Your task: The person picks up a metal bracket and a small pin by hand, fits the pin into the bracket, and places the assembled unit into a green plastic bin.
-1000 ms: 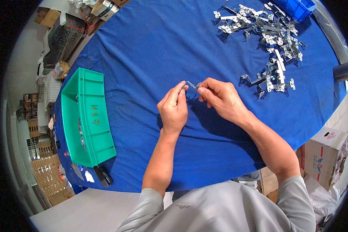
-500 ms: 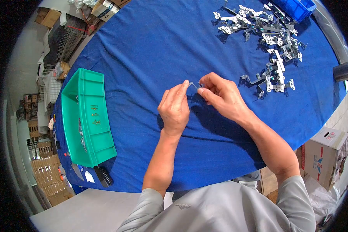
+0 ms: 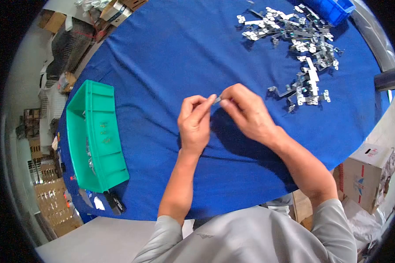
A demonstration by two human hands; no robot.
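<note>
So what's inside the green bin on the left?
The green bin holds a few small metal pieces along its floor near the left wall. How many cannot be told; they are small and blurred, and the near wall hides part of the floor.

Bright even overhead light, soft shadows under the arms, strong fisheye curvature, black vignette corners, slight motion blur.

A wide stretch of bare blue worktop (image 3: 171,57) is lying open ahead of both hands and to their left, giving clear passage. The green plastic bin (image 3: 96,136) is blocking the far left edge. A scattered pile of metal brackets (image 3: 300,44) is crowding the upper right, with a blue bin (image 3: 333,6) sitting just beyond it at the worktop's rim.
</note>
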